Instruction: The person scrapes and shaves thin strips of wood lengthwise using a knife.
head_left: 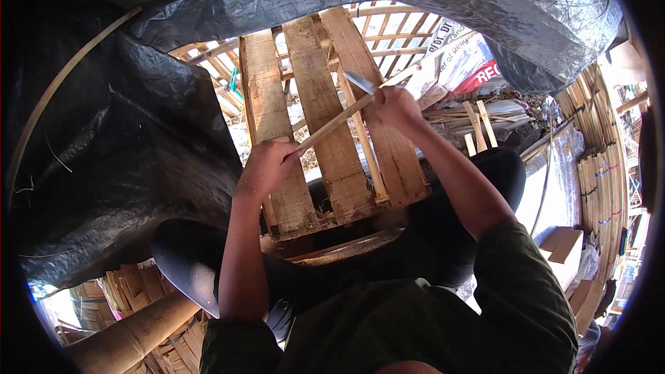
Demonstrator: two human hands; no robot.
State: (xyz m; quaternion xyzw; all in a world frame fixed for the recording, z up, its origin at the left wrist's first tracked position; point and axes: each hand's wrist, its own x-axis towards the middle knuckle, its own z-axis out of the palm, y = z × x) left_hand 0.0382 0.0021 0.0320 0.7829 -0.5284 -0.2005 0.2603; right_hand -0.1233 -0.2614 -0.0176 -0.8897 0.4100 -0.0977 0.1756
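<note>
Head view, listed left to right; black plastic sheeting [125, 145] fills the left and top, draped and creased, with a thin bent bamboo strip [52, 90] arcing across it; a thick bamboo pole [131, 336] lies at lower left; left hand [267, 166] closed in a fist around the near end of a long bamboo slat [339, 119], which runs up and to the right, above a slatted wooden pallet [315, 118] of three weathered boards; right hand [396, 105] closed on a knife [360, 83], its pale blade meeting the slat at the far end, just beside the fingers; whether the edge has entered the slat cannot be told; dark-trousered knees show beneath the pallet; split bamboo pieces [478, 128] lie heaped beyond the right forearm; bundled bamboo strips [603, 166] stand at far right; a cardboard box [562, 246] sits below them.

Handling judgement: the cut appears best made with the left fist holding the slat firm and steady against twisting; blade kept at a shallow angle along the grain, driven away from the body and clear of the holding hand; light, even pressure should keep the shaving thin and stop the edge diving or splitting the slat off-line.
</note>
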